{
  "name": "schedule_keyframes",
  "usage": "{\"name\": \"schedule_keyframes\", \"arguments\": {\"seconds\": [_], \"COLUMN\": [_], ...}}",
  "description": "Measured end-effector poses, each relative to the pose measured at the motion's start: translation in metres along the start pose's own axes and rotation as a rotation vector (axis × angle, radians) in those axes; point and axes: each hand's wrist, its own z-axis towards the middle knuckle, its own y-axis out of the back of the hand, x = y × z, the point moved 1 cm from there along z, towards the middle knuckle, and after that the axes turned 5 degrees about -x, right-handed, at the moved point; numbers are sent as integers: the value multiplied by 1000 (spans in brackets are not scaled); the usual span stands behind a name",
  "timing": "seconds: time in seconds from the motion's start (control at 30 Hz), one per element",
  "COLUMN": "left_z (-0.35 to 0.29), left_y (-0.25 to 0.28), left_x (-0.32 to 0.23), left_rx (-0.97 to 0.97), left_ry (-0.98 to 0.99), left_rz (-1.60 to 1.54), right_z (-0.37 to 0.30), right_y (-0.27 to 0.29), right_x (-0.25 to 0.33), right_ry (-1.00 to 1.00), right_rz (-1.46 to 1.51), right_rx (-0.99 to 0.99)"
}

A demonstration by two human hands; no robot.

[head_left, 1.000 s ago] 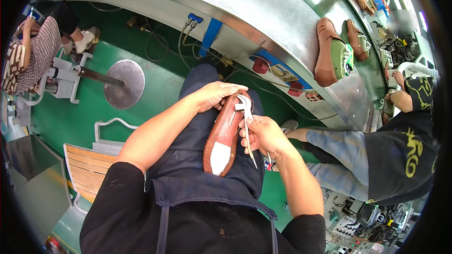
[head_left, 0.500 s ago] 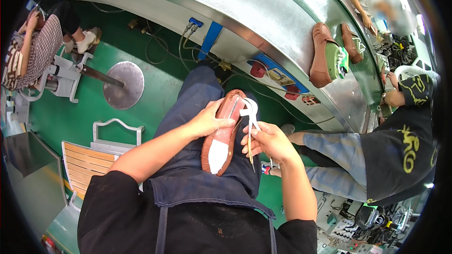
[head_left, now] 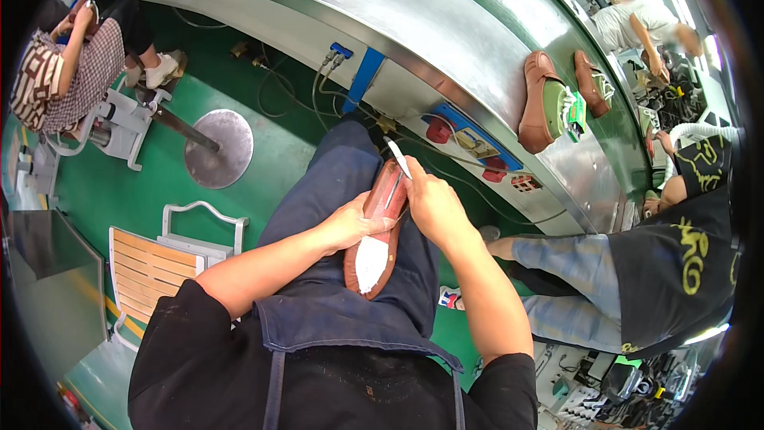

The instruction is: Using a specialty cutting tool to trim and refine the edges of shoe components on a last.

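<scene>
On my lap lies a brown shoe (head_left: pixel 382 211), its underside facing up. A bright white patch (head_left: pixel 372 264) covers the end of the sole nearest me, while the rest is reddish brown with a pale lengthwise line. My left hand (head_left: pixel 352 223) is closed around the shoe's left side, thumb across the sole. At the far end, my right hand (head_left: pixel 430 201) grips a slim white tool (head_left: pixel 398 158) that sticks out past its fingers. The fingers hide the rest of the tool, so its exact kind is unclear. This hand is against the shoe's right edge.
Ahead runs a metal workbench (head_left: pixel 446 56) bearing a brown loafer (head_left: pixel 541 103) with green filling and another shoe (head_left: pixel 589 84). A slatted chair (head_left: pixel 151 275) and a round metal base (head_left: pixel 219 149) are left. A person in black (head_left: pixel 676 247) is close on the right; others work farther off.
My right hand has moved up and left onto the shoe's far end. The white tool, earlier held beside the shoe with its long ends downward, now points up and away.
</scene>
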Motion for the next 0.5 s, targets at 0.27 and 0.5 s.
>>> {"name": "schedule_keyframes", "arguments": {"seconds": [0.27,0.5], "left_z": [0,0], "left_y": [2,1], "left_x": [2,3], "left_rx": [6,34], "left_ry": [3,-16], "left_rz": [0,-17], "right_z": [-5,-8], "right_y": [5,11], "right_x": [8,16], "right_ry": [-26,-24], "right_rz": [68,158], "right_rx": [6,-6]}}
